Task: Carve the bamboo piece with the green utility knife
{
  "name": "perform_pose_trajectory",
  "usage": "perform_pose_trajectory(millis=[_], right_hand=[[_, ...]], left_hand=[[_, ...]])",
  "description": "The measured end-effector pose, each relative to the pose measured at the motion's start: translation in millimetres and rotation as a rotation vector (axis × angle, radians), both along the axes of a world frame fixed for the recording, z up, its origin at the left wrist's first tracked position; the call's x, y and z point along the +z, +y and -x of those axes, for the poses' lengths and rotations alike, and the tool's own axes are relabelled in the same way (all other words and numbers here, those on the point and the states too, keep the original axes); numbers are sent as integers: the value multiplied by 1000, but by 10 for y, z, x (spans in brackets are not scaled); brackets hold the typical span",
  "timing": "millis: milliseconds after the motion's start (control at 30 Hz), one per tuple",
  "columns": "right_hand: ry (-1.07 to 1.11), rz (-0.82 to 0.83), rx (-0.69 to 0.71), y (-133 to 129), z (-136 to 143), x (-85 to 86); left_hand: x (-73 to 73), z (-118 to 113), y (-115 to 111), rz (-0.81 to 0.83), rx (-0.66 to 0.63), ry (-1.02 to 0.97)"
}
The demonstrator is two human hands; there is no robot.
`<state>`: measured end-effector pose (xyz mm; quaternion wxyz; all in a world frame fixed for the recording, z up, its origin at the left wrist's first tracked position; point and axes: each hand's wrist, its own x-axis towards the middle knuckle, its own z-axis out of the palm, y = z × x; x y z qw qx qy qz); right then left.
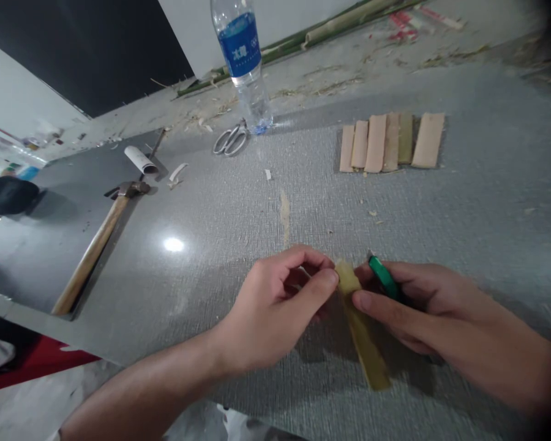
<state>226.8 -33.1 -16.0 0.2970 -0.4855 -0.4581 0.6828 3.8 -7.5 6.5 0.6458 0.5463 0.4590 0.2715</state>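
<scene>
A yellow-green bamboo strip (367, 352) slants over the table, its pale upper end between my two hands. At that end, the thumb and forefinger of my left hand (275, 306) pinch its left edge. My right hand (436, 312) presses its thumb against the strip's right side. Its curled fingers also hold a green utility knife (383, 277), with the tip pointing up and away from me. Part of the knife's handle is hidden by the hand. What lies directly under the left fingertips is hard to make out.
Several cut bamboo pieces (376, 144) lie in a row at the back right. Further left are a water bottle (241, 49), scissors (231, 141), a claw hammer (96, 245) and a white roll (140, 160). Bamboo poles (340, 26) and shavings line the back.
</scene>
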Motion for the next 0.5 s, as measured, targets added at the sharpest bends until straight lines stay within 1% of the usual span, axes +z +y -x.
perform_pose_trajectory(millis=[133,200,333,500], right_hand=[[18,49,-9,4,-11,-14],[62,99,2,7,-27,-26],[120,205,12,-20,-68,-34],[143,236,-41,-42,-73,-13]], left_hand=[[-30,3,-23,-228,-13,167],[-37,12,-23,-289,-3,208],[-26,32,-6,-352,12,170],[0,42,15,-525,-35,180]])
